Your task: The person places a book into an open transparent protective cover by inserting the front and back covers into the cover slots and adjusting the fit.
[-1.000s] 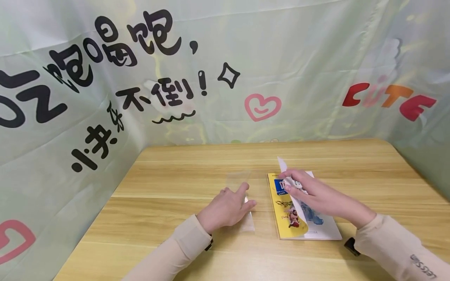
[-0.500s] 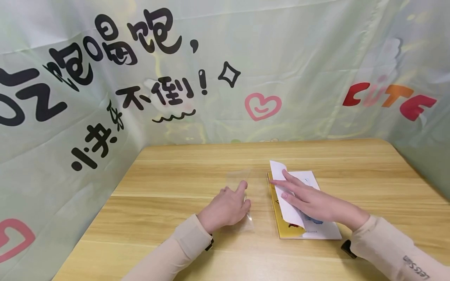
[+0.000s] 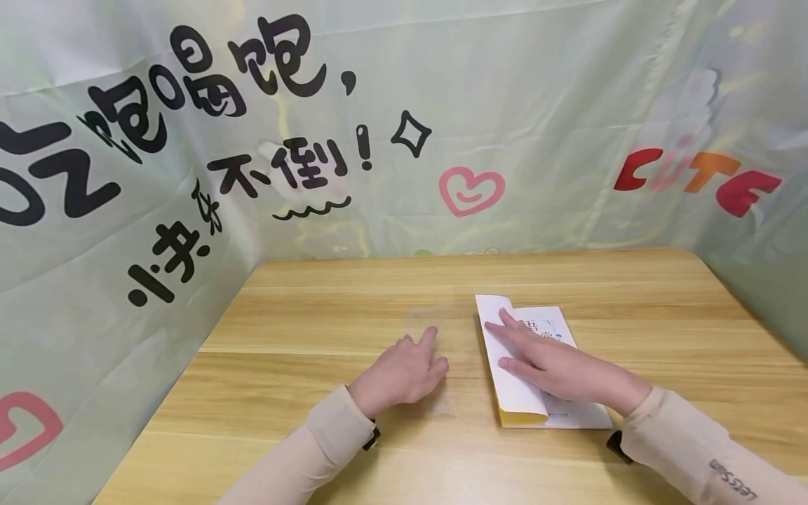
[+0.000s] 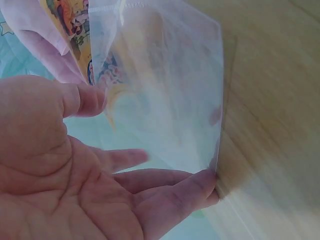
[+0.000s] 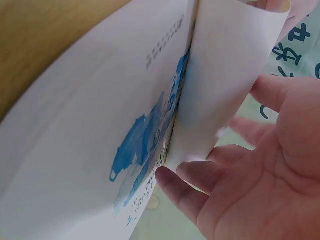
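A thin paperback book [image 3: 583, 414] lies on the table with its yellow front cover [image 3: 514, 393] folded over to the left, white inner face up. My right hand [image 3: 555, 358] rests on that cover with its fingers spread and nearly straight. Beside them, the white title page with a blue drawing [image 5: 137, 147] shows in the right wrist view. Left of the book, a clear plastic sleeve [image 4: 170, 85] lies flat. My left hand [image 3: 398, 372] is over the sleeve, fingertips touching it, fingers relaxed. Part of the sleeve is hidden beneath this hand.
The wooden table [image 3: 303, 308] ends at a printed cloth backdrop [image 3: 543, 105], which rises behind it and along both sides. Dark wrist straps show under both sleeve cuffs.
My right hand has moved left, turning the yellow cover over until its white inside faces up. The left hand stays over the plastic sleeve, shifted only slightly.
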Motion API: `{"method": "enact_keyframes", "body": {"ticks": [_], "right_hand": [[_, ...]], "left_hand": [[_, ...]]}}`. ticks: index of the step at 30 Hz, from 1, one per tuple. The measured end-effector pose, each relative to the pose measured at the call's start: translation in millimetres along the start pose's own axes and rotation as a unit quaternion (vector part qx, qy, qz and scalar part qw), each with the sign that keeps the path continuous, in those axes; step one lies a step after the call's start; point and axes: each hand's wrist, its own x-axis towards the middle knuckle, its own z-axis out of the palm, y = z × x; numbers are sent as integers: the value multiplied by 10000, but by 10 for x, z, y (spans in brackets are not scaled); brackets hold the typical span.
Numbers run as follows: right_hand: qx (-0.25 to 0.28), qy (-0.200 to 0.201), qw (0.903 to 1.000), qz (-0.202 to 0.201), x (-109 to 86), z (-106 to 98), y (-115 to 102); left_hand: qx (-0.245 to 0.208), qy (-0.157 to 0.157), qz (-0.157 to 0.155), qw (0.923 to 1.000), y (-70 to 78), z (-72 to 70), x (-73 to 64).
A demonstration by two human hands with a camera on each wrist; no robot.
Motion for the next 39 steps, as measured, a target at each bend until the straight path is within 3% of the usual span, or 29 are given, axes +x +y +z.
{"method": "enact_keyframes", "body": {"ticks": [6,25,39], "right_hand": [[-224,177,9996,80,39,23,-9],[-332,84,9991,260,84,154,-96],[-1240,373,9907,413,170,334,-182]], "left_hand": [[265,-29,26,9996,-19,-6,-11],[-20,-443,132,9989,-49,-38,-7],[199,-623,-29,9979,-37,-61,-34]]}}
